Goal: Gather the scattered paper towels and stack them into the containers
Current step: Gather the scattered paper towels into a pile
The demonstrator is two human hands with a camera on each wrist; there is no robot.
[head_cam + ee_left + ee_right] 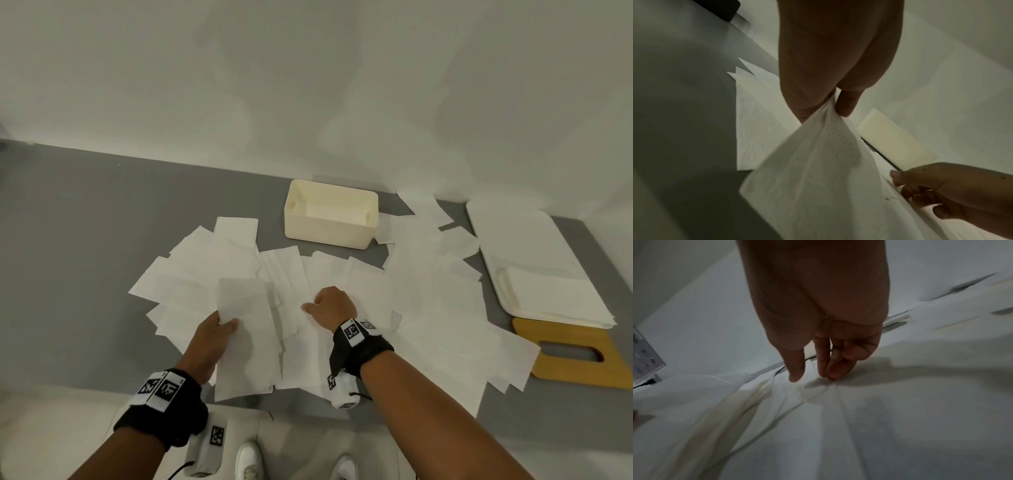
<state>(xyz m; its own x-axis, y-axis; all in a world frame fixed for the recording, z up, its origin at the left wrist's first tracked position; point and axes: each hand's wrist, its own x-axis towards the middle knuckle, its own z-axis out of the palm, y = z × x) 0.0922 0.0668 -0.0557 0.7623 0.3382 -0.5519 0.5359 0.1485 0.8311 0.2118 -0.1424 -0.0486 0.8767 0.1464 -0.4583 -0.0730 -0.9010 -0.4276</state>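
Many white paper towels [435, 308] lie scattered and overlapping across the grey table [85, 240]. An empty cream container [325, 233] stands behind them at the centre back, and its wall shows as the cream container [894, 142] in the left wrist view. My left hand [219, 329] pinches a towel [246, 342] by its near-left edge and holds it above the pile; the left hand [830, 105] shows thumb and fingers closed on the towel [818, 178]. My right hand [329, 303] rests fingertips down on the pile to the right. The right hand [812, 376] has its thumb apart from its fingers, with nothing held between them.
At the right edge a white tray [507, 233] carries a neat towel stack [548, 294]. A wooden lid [582, 356] with a slot lies in front of it. A white wall rises right behind the table. The table's left part shows bare grey surface.
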